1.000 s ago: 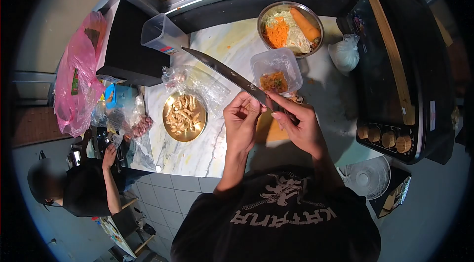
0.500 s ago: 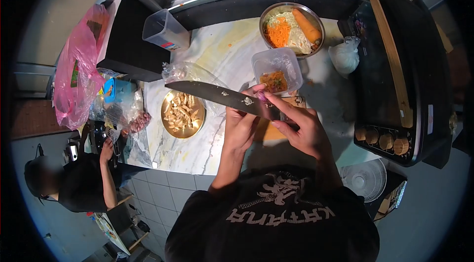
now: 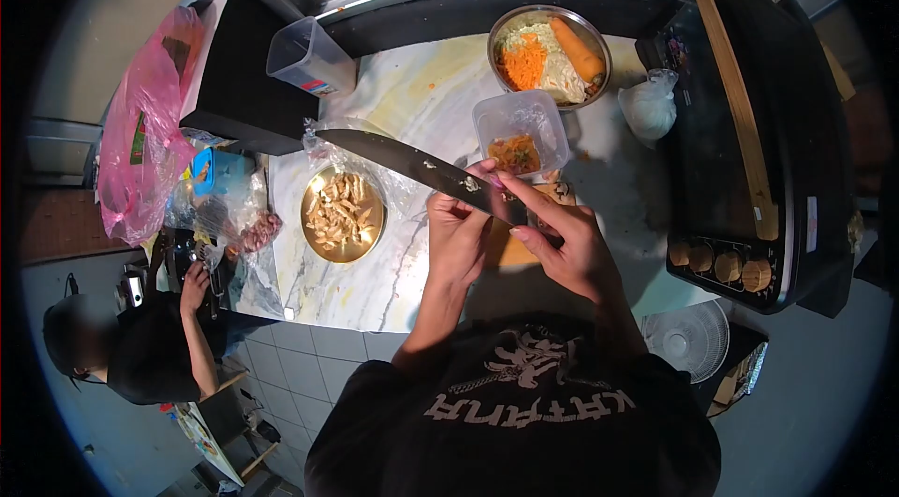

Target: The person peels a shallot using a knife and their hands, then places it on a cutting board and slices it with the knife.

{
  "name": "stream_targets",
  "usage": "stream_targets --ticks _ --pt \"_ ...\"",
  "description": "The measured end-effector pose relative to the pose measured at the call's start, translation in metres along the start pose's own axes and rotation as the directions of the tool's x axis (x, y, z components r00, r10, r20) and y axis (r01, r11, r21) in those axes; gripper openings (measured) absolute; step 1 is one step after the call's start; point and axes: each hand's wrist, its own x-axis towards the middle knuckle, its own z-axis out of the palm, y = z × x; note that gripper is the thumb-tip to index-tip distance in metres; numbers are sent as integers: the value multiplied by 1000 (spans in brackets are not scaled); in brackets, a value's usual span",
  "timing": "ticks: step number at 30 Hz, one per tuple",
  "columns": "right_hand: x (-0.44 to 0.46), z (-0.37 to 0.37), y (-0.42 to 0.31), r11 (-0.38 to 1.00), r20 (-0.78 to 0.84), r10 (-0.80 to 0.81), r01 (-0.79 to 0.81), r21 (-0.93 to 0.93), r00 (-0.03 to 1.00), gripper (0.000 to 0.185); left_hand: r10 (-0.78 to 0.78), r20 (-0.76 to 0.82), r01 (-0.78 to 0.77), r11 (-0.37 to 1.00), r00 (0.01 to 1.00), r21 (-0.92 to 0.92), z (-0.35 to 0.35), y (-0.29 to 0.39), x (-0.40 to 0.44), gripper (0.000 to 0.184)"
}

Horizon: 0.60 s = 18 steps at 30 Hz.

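My right hand (image 3: 576,249) grips a kitchen knife (image 3: 403,165) near its handle end, its index finger stretched along the blade. The broad dark blade points left and carries small whitish bits. Behind the blade is my left hand (image 3: 456,249), its fingers curled and partly hidden. A small purplish piece (image 3: 494,180) shows at the fingertips above the blade; its kind is unclear. Below the hands lies a wooden cutting board (image 3: 510,252), mostly covered. Beyond them stands a clear plastic tub (image 3: 520,113) with an orange-brown mixture.
A gold-coloured bowl (image 3: 306,233) of pale pieces sits left. Behind is a metal bowl (image 3: 607,85) with shredded vegetables and a carrot. A black oven (image 3: 726,141) stands right, beside a tied white bag (image 3: 649,104). A co-worker (image 3: 150,347) works at far left.
The whole view has shifted slightly left. The knife tip sits a little higher, so the blade slopes more steeply; both hands keep nearly the same hold.
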Motion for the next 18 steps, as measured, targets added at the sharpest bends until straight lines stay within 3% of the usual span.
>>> stream_targets --ticks 3,9,12,14,18 --pt "-1 1 2 995 -44 -95 93 -37 995 54 -3 -49 1 999 999 -43 6 -2 -2 30" --pt "-2 2 1 1000 -4 -20 20 7 1000 53 -4 -111 -3 998 994 -64 12 -4 -1 31" --pt "-2 3 3 997 -40 -73 72 -13 997 51 5 -128 -8 1000 992 -22 8 -6 -1 33" --pt "-3 1 0 999 -4 19 -18 31 1000 50 55 -115 -48 997 992 68 14 -2 0 29" --pt "-4 1 0 1000 -8 6 -5 31 1000 49 132 -151 -105 979 980 175 13 -2 -4 24"
